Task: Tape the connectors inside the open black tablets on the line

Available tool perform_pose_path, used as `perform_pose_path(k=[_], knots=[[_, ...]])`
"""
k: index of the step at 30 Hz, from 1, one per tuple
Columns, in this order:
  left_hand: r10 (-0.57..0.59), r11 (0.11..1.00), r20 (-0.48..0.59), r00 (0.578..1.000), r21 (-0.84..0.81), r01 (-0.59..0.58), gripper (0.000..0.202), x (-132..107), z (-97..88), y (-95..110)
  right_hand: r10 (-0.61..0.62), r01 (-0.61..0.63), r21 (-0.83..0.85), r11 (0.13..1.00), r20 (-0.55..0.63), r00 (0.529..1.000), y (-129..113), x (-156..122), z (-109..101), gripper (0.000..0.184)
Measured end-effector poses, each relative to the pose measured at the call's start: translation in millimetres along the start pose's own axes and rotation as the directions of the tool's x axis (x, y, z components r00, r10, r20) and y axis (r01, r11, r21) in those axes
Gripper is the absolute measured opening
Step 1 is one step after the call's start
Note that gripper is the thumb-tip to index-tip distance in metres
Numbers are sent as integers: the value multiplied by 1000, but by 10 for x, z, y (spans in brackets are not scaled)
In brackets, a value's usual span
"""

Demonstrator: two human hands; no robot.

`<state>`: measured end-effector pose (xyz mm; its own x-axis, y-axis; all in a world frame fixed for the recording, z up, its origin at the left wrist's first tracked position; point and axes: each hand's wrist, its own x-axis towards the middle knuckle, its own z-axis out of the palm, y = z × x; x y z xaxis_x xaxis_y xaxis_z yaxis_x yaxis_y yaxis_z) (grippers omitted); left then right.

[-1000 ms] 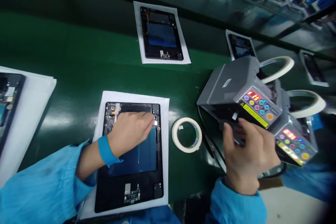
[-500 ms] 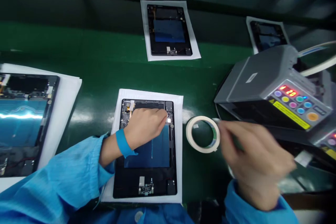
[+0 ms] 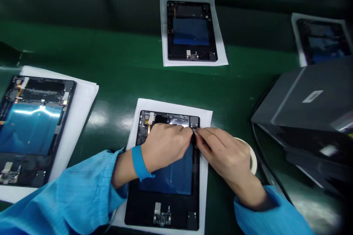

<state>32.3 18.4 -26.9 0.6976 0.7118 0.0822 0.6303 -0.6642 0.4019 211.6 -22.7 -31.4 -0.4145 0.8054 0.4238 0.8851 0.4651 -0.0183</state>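
Note:
An opened tablet [image 3: 162, 205], with its blue battery and circuit boards bare, lies on a white sheet [image 3: 206, 180] in front of me. My left hand [image 3: 167, 145], with a blue band at the wrist, is closed over the tablet's upper part; its fingertips are hidden. At the tablet's upper right edge my right hand [image 3: 224, 150] is closed in a pinch, its fingertips touching or nearly touching the left hand. A tiny whitish bit shows between the two hands, too small to name. Partly behind my right hand lies a roll of tape [image 3: 253, 159].
Another opened tablet [image 3: 22, 158] lies on white sheets at the left. A further tablet [image 3: 191, 49] lies at the back, and one more [image 3: 322, 40] at the far right. A grey machine [image 3: 298, 95] stands on the right of the green table [image 3: 121, 80], a dark cable beside it.
My right hand has moved left from beside the tape roll to the tablet's upper right edge, meeting my left hand. The left hand stays closed over the tablet. The camera view has shifted.

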Motion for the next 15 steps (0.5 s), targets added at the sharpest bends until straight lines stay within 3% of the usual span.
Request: perform_pose_path(k=[15], knots=[[-10,1000,12,1000,-10,10,19,7,-23,14,40,-43,40,998,73,996,-8,2,24,8]])
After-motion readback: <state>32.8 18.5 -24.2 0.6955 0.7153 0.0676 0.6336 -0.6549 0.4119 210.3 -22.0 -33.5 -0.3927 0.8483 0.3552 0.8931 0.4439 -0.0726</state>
